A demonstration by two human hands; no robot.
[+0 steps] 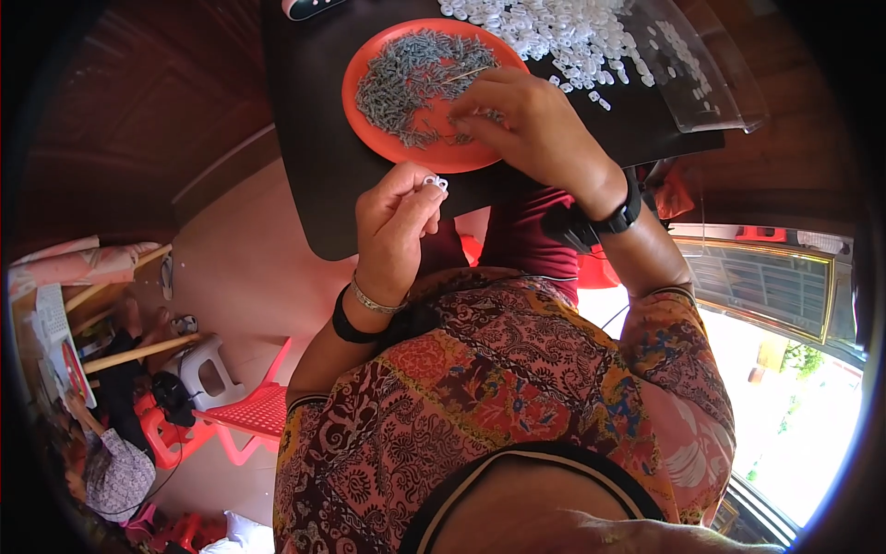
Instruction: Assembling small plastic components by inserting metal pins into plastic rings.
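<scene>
My left hand (397, 220) is closed in a pinch on a small white plastic piece (437, 184) with rounded holes, just off the plate's near edge. Over the right part of an orange round plate (353, 103), my right hand (531, 125) has its fingers curled together, their tips low among the contents. Whatever may be between those fingertips is hidden. Many small grey screw- or nail-like pieces (397, 88) lie heaped on the plate, mostly at its left and far side. Beyond the plate, to the right, spreads a pile of loose white plastic pieces (572, 42).
A dark table (318, 185) carries the plate and pile. At its right end stands a clear plastic tray (729, 92) with some white pieces. Red chairs (254, 406) and a grey stool (208, 365) are lower left, where another person (120, 471) sits. A bright opening lies right.
</scene>
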